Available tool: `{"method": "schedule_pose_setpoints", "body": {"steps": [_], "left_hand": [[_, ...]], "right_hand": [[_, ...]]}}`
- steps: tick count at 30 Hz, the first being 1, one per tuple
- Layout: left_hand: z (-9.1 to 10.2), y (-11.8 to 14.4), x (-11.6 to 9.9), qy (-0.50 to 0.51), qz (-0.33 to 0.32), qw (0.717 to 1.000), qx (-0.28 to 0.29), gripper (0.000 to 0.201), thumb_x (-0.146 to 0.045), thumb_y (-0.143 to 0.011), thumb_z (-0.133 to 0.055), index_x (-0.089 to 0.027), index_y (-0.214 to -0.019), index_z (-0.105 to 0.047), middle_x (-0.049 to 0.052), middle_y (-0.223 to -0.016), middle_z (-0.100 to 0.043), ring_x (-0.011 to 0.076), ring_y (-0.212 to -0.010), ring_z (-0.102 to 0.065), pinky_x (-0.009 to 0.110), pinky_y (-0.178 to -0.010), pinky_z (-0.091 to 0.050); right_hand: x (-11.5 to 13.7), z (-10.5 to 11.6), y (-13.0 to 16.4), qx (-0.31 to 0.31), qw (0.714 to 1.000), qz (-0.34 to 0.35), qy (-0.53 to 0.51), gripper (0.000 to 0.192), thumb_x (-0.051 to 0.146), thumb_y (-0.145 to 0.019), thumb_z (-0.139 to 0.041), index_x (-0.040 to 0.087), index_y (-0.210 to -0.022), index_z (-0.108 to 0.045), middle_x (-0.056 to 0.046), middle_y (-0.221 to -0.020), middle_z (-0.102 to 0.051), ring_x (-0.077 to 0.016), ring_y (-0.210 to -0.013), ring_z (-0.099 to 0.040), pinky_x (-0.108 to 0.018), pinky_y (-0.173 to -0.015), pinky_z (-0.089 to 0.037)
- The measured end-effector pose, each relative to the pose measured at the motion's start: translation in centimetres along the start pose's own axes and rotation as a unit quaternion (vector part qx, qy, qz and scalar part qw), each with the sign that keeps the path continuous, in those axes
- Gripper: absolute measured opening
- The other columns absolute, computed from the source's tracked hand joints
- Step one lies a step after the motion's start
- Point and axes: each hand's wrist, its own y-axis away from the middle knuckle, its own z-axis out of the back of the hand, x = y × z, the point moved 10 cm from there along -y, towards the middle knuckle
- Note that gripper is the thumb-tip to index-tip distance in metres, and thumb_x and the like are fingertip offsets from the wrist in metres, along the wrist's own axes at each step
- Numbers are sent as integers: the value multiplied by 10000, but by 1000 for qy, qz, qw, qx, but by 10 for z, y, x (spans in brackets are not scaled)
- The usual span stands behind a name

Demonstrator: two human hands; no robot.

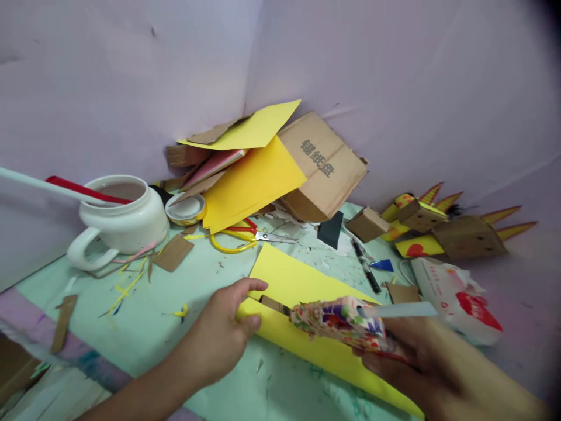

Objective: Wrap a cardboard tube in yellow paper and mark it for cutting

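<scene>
My left hand (221,333) pinches the left edge of a yellow paper sheet (298,272), thumb below and fingers above. The sheet is folded up along its near side, and a small piece of brown cardboard (272,303) shows inside the fold. My right hand (432,362) is closed around a glue gun (337,320) with a colourful patterned body. A whitish glue stick (405,310) juts from its back end. The gun's front points left, over the paper and close to the cardboard piece. Its tip is hard to make out.
Red-and-yellow scissors (245,234) lie behind the paper. At left stands a white mug (127,219) with long handles in it. A cardboard box (322,169) and yellow sheets (254,184) lean at the back. At right are cardboard figures (468,237), a marker (366,266) and a tissue pack (456,301).
</scene>
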Motion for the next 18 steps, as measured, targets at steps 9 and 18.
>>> {"method": "schedule_pose_setpoints", "body": {"steps": [9,18], "left_hand": [[-6,2,5,58,32,997,27,479,-293,-684,-521,-201,-1154,-535,61,-1011,-640,254,-938,-573,321,-771,-438],[-7,1,2,56,49,996,40,527,-244,-681,-487,-192,-1205,-490,82,-1030,-613,298,-1045,-539,363,-801,-420]], "right_hand": [[57,-13,-17,83,992,99,-5,213,236,-786,-441,206,-633,-585,11,-532,-568,-110,-457,-469,-199,-421,-331],[60,-16,-20,86,992,96,-7,187,247,-786,-470,213,-619,-546,16,-524,-553,-123,-472,-476,-221,-435,-315]]}}
